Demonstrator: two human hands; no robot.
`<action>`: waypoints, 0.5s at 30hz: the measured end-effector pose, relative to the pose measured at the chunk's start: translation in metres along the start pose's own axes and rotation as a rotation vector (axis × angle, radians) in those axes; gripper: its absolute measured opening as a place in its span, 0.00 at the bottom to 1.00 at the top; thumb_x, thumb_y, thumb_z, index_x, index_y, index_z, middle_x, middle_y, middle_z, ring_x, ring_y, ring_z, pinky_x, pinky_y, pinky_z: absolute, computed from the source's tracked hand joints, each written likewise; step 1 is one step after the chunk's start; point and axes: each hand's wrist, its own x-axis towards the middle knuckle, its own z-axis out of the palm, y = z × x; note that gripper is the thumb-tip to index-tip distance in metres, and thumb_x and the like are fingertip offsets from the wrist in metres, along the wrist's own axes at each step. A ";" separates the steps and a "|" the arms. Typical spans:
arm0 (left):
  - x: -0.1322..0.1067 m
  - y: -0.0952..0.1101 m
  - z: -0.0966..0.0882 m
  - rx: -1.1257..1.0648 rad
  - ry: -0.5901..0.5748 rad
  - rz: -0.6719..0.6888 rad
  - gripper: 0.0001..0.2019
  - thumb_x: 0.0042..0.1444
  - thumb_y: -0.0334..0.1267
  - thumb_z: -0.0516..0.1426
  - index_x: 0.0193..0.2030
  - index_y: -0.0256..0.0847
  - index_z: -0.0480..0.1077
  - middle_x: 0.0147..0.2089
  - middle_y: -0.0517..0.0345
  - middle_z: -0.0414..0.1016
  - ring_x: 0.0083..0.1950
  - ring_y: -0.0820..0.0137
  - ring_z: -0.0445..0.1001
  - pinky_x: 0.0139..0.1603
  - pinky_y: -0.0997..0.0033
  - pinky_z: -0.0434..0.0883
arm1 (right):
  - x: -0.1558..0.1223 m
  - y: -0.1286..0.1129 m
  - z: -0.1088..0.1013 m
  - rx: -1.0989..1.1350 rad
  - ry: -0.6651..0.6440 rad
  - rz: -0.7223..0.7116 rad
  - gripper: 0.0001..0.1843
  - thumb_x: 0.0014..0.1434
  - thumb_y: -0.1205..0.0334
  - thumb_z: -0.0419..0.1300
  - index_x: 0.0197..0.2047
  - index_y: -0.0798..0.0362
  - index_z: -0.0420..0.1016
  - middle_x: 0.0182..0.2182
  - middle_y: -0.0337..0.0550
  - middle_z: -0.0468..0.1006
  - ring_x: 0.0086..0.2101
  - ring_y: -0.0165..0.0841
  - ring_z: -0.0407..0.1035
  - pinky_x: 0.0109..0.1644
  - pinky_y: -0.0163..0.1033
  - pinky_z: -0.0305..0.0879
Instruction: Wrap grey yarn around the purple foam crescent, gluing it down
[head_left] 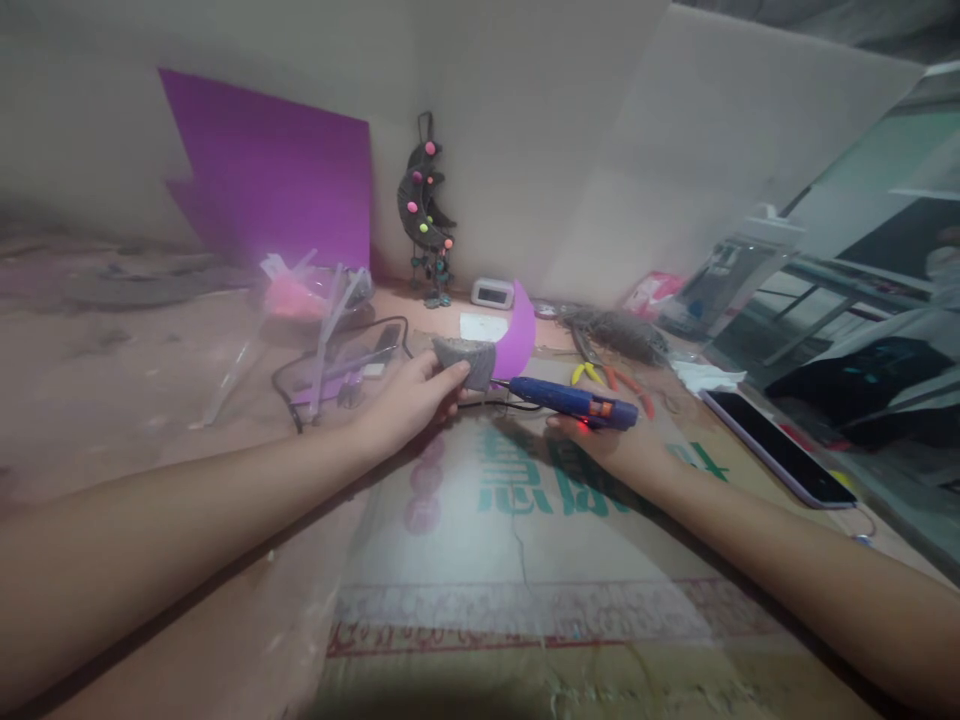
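Over cardboard (450, 550), the glue gun (562, 398) points left, nearly crosswise.

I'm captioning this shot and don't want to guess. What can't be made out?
All in the head view:
- Right hand: some fingers hidden by the glue gun.
- Left hand: some fingertips hidden behind the grey piece.
- Digital clock: display too small to read.
- Green lettering: partly covered by the right forearm.
- Left forearm: cut off by the left edge.

A pale grey wall (517, 130) stands behind the table (97, 400).
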 end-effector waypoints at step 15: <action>0.000 0.000 0.001 0.034 -0.001 0.058 0.12 0.57 0.43 0.56 0.29 0.40 0.60 0.21 0.65 0.67 0.20 0.77 0.64 0.20 0.78 0.61 | 0.001 0.004 0.002 0.085 0.036 0.057 0.13 0.53 0.51 0.64 0.26 0.47 0.67 0.21 0.37 0.71 0.27 0.36 0.67 0.33 0.41 0.64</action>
